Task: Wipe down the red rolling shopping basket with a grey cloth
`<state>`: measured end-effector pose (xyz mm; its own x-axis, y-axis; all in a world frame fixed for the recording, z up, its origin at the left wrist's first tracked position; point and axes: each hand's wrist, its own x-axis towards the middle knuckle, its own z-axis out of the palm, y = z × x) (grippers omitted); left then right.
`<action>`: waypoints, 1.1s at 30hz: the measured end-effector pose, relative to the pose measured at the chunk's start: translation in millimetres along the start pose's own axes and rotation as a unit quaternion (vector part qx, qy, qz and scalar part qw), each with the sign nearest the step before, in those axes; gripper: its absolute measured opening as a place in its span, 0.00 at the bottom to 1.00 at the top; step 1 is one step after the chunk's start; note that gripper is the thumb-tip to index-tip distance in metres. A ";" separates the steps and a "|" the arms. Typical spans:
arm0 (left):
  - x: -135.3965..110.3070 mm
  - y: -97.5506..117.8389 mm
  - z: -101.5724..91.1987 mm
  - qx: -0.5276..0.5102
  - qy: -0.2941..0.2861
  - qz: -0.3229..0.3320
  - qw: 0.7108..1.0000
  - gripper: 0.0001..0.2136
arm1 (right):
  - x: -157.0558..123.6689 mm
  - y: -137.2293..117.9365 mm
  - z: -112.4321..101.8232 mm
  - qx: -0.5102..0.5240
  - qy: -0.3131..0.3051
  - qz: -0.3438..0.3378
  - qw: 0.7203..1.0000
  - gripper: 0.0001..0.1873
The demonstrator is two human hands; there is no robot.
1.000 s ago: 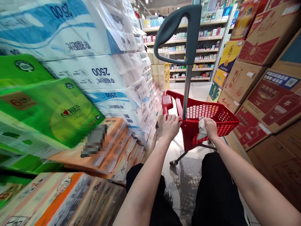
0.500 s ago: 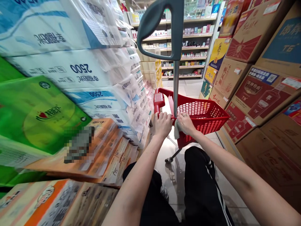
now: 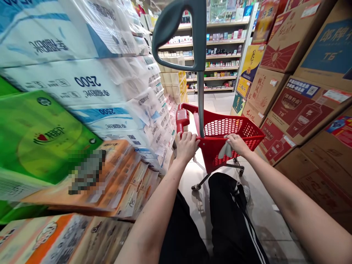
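Note:
A red plastic shopping basket (image 3: 242,134) on wheels stands in the aisle in front of me. A grey pull handle (image 3: 181,27) rises from its near rim on a metal pole. My left hand (image 3: 187,145) is closed over the near rim, left of the pole. Right of the pole, my right hand (image 3: 238,143) presses a white cloth (image 3: 226,149) against the rim, fingers curled on it. The cloth hangs down over the basket's outer wall. My legs in black trousers show below.
Stacked packs of tissue paper (image 3: 82,84) in plastic wrap wall the left side, close to my left arm. Cardboard cartons (image 3: 302,106) are piled along the right. Stocked shelves (image 3: 220,55) cross the far end. A tiled floor (image 3: 264,216) runs between.
My right hand slid the cloth along the rim, in to the pole and back out to the right. My left hand stayed on the rim. The view shifted slightly.

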<state>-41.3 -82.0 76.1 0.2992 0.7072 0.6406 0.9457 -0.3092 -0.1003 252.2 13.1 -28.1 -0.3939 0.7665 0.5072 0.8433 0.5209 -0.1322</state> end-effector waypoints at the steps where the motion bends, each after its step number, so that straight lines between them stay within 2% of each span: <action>1: 0.1 1.3 0.6 0.000 0.001 -0.001 1.000 0.11 | -5.4 12.6 1.9 -0.011 -0.008 0.006 1.000 0.18; 3: 0.8 3.9 2.4 0.000 0.002 -0.003 1.000 0.11 | -11.0 28.2 5.3 -0.026 -0.018 0.011 0.999 0.18; 5: 2.0 6.4 4.6 0.000 0.002 -0.007 1.000 0.11 | -10.9 32.7 7.9 -0.035 -0.020 0.017 0.999 0.19; 8: 3.5 9.2 7.2 0.000 0.003 -0.011 1.000 0.11 | -8.0 28.8 9.6 -0.039 -0.022 0.024 0.999 0.19; 11: 3.4 10.3 8.0 -0.001 0.008 -0.010 1.000 0.11 | -7.1 17.1 6.8 -0.011 -0.027 0.002 1.000 0.21; 14: 2.9 11.5 7.7 -0.010 0.010 -0.007 1.000 0.11 | -1.4 -11.2 -2.3 0.037 -0.030 -0.050 0.998 0.22; 19: 3.9 17.7 7.9 -0.018 0.007 -0.004 1.000 0.11 | 29.1 -83.6 -24.7 0.119 -0.014 -0.140 0.983 0.23; 22: 6.0 19.7 10.7 -0.012 0.009 0.000 1.000 0.12 | 45.0 -103.3 -31.6 0.131 -0.009 -0.161 0.978 0.23; 24: 8.3 19.2 14.2 -0.010 0.013 0.005 1.000 0.12 | 48.8 -98.4 -31.9 0.136 -0.021 -0.168 0.976 0.23; 26: 11.2 18.3 18.3 -0.018 0.018 0.011 1.000 0.12 | 45.9 -81.0 -29.8 0.137 -0.035 -0.158 0.977 0.22; 28: 14.1 18.7 22.2 -0.028 0.023 0.011 0.999 0.12 | 35.9 -53.2 -26.7 0.119 -0.050 -0.123 0.984 0.21; 33: 17.8 27.7 25.0 -0.041 0.022 0.006 0.999 0.12 | -6.8 34.1 -22.3 0.011 -0.087 0.022 0.996 0.21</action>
<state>-6.6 -62.1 65.7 0.3024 0.6755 0.6725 0.9281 -0.3696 -0.0460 291.8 17.2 -17.1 -0.4155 0.8415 0.3455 0.8541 0.4916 -0.1701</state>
